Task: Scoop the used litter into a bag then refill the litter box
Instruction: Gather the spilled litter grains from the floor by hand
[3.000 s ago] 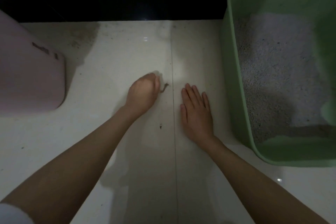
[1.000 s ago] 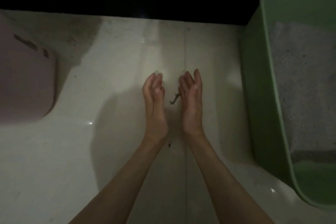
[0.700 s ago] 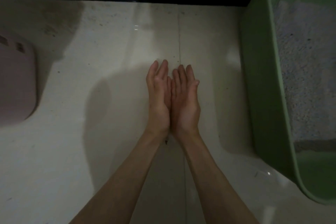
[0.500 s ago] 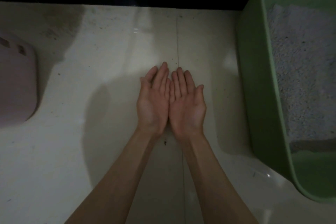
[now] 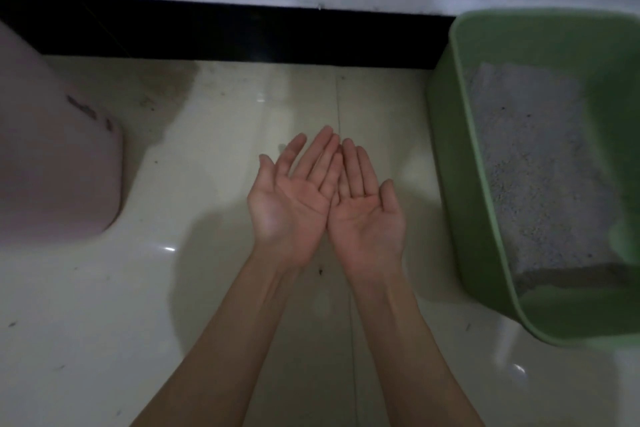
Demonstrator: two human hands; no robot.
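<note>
Both my hands, palms up over the pale glossy tiled floor (image 5: 104, 288). My left hand (image 5: 294, 198) and right hand (image 5: 363, 211) lie side by side, little-finger edges touching, fingers straight and relaxed, gripping nothing. A second ago they stood on edge with a thin dark scrap on the tile between them; they have since closed together and rolled flat — no scrap shows on either palm now, nor on the floor around them, so I cannot tell where it went. One dark speck (image 5: 320, 270) lies on the tile just below my wrists.

The green plastic litter box (image 5: 446, 149) stands to my right, near but apart from my hands, its bed of grey granular litter (image 5: 533, 163) covering most of the bottom. A pink rounded plastic container (image 5: 52, 166) sits well apart on the left. No bag and no scoop can be made out — my judgement is that scooping the used litter has not yet begun.
</note>
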